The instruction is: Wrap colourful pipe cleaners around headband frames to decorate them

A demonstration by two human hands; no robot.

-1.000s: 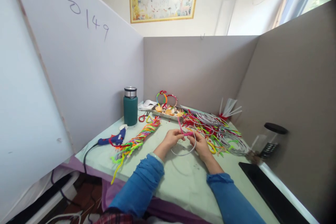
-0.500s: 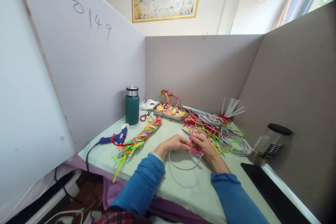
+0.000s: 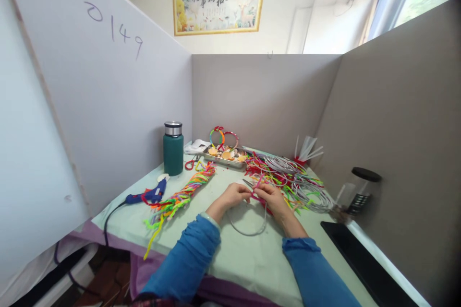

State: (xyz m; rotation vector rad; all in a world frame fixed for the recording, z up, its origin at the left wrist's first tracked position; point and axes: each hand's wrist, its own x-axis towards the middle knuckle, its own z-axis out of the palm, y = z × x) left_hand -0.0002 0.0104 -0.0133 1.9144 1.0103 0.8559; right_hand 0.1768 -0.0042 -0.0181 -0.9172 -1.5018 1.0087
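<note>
A thin grey hoop (image 3: 248,234), like a headband, hangs between my two hands above the table, its curve toward me. Fuzzy pink pipe cleaner (image 3: 260,180) is wound on its far part, with a loose length sticking up by my right fingers. My left hand (image 3: 233,196) is closed in a pinch on the hoop beside the pink winding. Closed as well, my right hand (image 3: 272,201) pinches the pink pipe cleaner against the hoop; the fingers hide the exact grip. Just beyond them lies a pointed metal tool (image 3: 248,183), mostly hidden.
Left are a twisted bundle of coloured pipe cleaners (image 3: 187,192), a blue glue gun (image 3: 149,194) with its cord, and a green bottle (image 3: 173,153). Behind stands a metal tray (image 3: 230,163) with decorated hoops. Right are piled grey hoops (image 3: 317,194), a lidded jar (image 3: 360,194) and grey partitions (image 3: 266,96).
The view has shifted slightly right. The hoop has turned in my hands, and the pink winding now sits more between and behind my fingers. Both hands keep their pinch.
</note>
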